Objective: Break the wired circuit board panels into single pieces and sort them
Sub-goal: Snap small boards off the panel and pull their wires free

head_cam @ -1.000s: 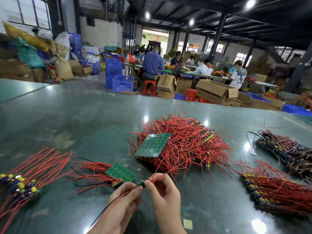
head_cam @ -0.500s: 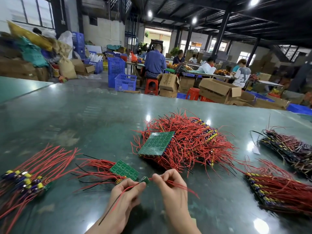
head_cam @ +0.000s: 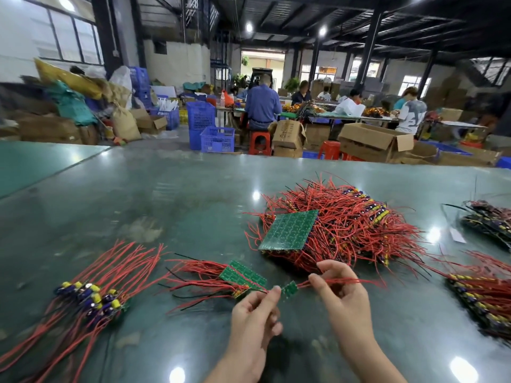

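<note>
Lying at the far left of the glossy dark-green worktable (head_cam: 166, 205), a pile of separated small boards with yellow and blue capacitors and long red wires (head_cam: 91, 297) fans out toward the near edge. Right of it sits a partly broken green circuit board strip with red and black leads (head_cam: 243, 275), its wires trailing left. Just in front, the left hand (head_cam: 254, 313) has its fingers curled, thumb and forefinger pinching the near end of that strip. A single small green board piece (head_cam: 289, 289) hangs between the two hands, close to the left fingertips but seemingly apart from the strip. The right hand (head_cam: 340, 294) pinches the red wires (head_cam: 340, 281) running from that piece. Behind the hands rises a big heap of red-wired panels topped by a whole green panel turned bare side up (head_cam: 290, 230). Farther right lie two more stacks of wired panels (head_cam: 486, 297), partly cut off by the edge.
</note>
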Available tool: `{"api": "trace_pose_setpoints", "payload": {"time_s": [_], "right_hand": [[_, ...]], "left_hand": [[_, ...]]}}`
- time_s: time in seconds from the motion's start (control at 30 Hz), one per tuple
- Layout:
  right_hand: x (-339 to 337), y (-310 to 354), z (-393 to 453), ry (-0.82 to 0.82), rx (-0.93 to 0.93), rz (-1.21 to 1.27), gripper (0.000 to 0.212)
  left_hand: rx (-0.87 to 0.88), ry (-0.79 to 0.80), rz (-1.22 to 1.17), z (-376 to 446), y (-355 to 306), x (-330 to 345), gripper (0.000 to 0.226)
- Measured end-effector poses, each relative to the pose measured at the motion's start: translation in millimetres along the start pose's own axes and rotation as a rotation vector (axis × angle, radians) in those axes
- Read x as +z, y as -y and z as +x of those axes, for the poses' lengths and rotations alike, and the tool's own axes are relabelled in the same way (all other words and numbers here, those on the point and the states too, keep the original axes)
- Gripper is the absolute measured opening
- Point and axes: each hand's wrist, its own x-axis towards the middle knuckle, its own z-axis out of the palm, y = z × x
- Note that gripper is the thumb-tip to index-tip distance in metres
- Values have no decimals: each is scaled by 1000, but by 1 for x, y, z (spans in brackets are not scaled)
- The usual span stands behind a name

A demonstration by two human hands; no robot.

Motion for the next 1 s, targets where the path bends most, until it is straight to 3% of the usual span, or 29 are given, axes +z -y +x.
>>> {"api": "trace_pose_setpoints", "payload": {"time_s": [0.2, 0.4, 0.53, 0.67, 0.83, 1.0], "right_hand": [[-1, -6, -1, -26, 54, 70, 24], [5, 0, -7, -2, -21, 76, 28], [13, 2, -13, -8, -27, 137, 27], [19, -1, -16, 3, 24, 179, 29], [18, 1, -12, 1, 11, 197, 26], [12, 0, -9, -9, 100, 245, 22]], "left_hand": [[-161, 29, -191, 2, -5, -3, 16], [-74, -52, -192, 5, -5, -7, 23], [-150, -69, -410, 7, -12, -7, 18], [-242, -55, -590, 10, -18, -10, 29], [-216, -63, -532, 12, -19, -9, 10], [-208, -13, -447, 13, -19, -11, 23]]}}
